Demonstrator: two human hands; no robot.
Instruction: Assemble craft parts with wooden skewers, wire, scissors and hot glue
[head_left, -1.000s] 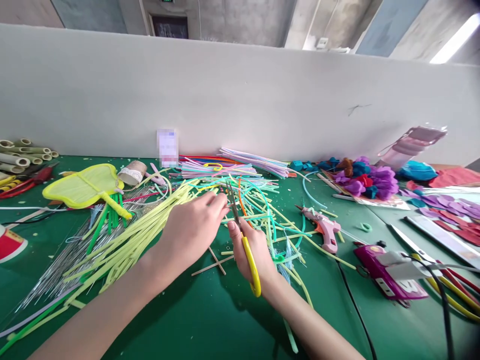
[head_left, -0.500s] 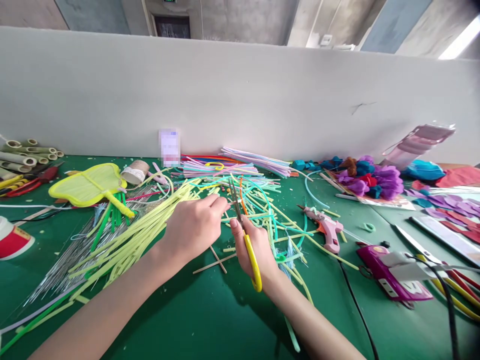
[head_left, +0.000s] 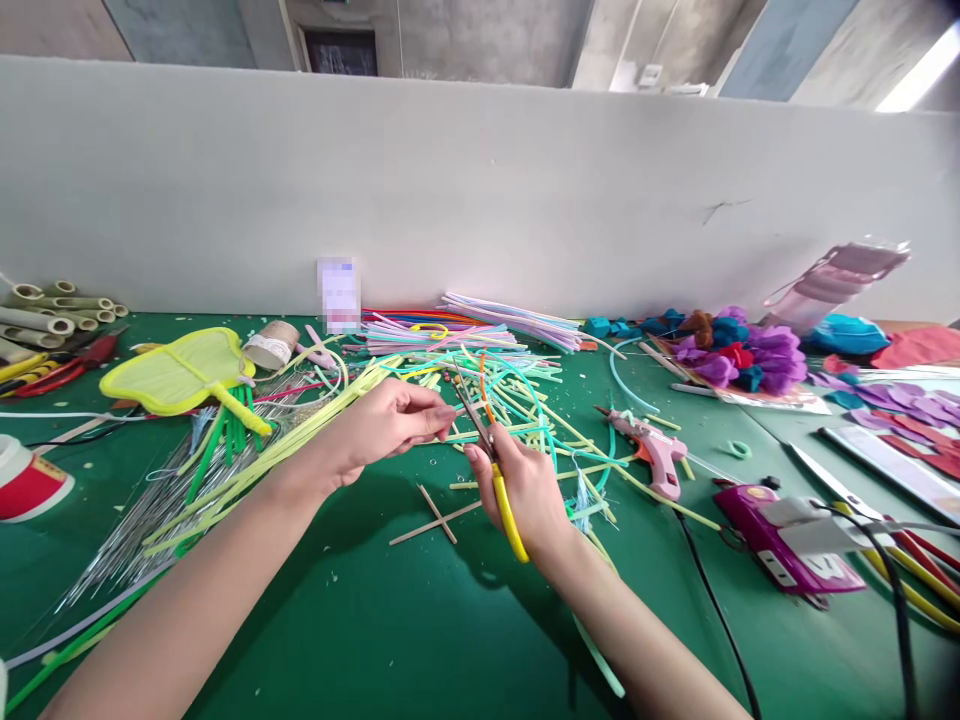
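Observation:
My right hand (head_left: 525, 490) is closed round yellow-handled scissors (head_left: 504, 500), whose blades (head_left: 469, 405) point up and away from me. My left hand (head_left: 382, 425) pinches the end of a thin strip right at the blades; the strip is too small to name. Both hands hover above a heap of pale yellow, green and turquoise plastic strips (head_left: 517, 400) on the green table (head_left: 390, 620). A bundle of pale yellow strips (head_left: 255, 470) runs under my left forearm.
A yellow fan-shaped piece (head_left: 180, 372) and a roll of twine (head_left: 270, 345) lie at the left. A pink glue gun (head_left: 652, 455) and a magenta device (head_left: 780, 540) with a black cable are at the right. Purple and blue felt flowers (head_left: 739, 355) sit further back.
Both hands have risen a little and drawn slightly nearer to me. The scissors now tilt more to the left. The left fingers stay pinched at the blades.

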